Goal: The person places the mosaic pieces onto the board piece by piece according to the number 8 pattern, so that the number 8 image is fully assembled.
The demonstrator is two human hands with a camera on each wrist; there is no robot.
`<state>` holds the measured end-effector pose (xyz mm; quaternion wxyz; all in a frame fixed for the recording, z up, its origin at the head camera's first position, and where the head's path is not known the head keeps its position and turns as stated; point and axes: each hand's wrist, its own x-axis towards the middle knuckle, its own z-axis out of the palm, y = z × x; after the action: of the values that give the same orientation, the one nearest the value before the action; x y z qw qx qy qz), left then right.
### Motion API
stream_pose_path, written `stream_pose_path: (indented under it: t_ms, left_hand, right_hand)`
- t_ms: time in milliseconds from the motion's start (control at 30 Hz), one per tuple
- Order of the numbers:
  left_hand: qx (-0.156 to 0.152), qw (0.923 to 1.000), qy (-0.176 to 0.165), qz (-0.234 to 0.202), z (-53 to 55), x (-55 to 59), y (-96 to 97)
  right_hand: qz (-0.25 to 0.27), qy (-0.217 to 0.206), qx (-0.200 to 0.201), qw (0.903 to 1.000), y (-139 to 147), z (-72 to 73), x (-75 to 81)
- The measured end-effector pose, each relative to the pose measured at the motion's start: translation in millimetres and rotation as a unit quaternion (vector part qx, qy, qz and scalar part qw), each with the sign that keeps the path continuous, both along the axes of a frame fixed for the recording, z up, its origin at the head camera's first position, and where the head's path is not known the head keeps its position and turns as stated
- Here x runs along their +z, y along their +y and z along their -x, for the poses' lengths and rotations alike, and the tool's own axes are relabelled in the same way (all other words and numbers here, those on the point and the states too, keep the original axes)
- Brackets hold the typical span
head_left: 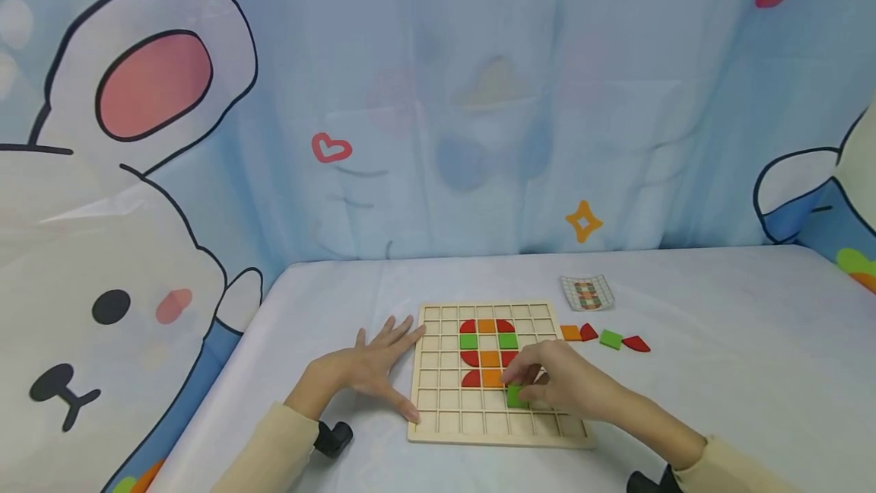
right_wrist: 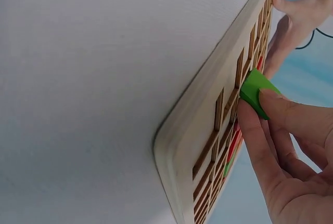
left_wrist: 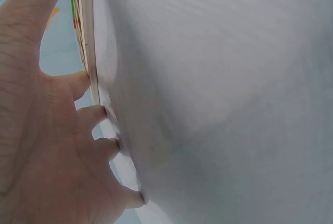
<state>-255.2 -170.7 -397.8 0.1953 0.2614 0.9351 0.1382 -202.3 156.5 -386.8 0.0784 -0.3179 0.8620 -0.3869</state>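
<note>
A wooden grid board (head_left: 445,422) lies on the table, with red, orange and green tiles set in its middle cells. My right hand (head_left: 564,383) pinches a green square tile (head_left: 516,397) between thumb and fingers, low over the board just below the lowest row of tiles. In the right wrist view the green tile (right_wrist: 256,90) is tilted against the grid bars. My left hand (head_left: 376,364) is spread along the board's left side, thumb and index fingertip at its edge. The left wrist view shows those fingers (left_wrist: 92,114) extended beside the wooden rim.
Right of the board lie loose tiles: an orange square (head_left: 571,333), a green one (head_left: 611,339) and red curved pieces (head_left: 636,344). Behind them is a small pattern card (head_left: 587,293) showing a coloured grid design. A blue cartoon curtain (head_left: 438,97) hangs behind the white-covered table (head_left: 356,287).
</note>
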Motion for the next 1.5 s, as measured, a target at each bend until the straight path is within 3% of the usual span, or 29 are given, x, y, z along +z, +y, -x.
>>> stream_pose_path:
  t_ms: [200,567,867,1300,1500]
  left_hand:
    - [0.0,1.0,-0.002,0.003,-0.3,2.6,2.4]
    - [-0.002,1.0,-0.004,0.006,-1.6,1.6,1.3]
    - [-0.001,1.0,0.001,0.009,-0.7,1.4,1.9]
    - [0.003,0.9999,0.007,0.014,-0.6,1.0,2.2]
    - [-0.002,1.0,0.006,0.007,-1.3,0.9,1.2]
  right_hand:
    - [-0.026,0.013,-0.022,0.9993,-1.9,-2.0,1.0]
    - [-0.044,0.026,-0.002,0.9987,-4.4,-2.1,2.3]
    - [-0.104,0.076,-0.023,0.9913,-12.5,-5.9,2.2]
    - [-0.121,0.081,-0.058,0.9877,-19.0,-9.6,1.8]
    - [-0.099,0.081,-0.061,0.9898,-15.3,-11.2,-2.2]
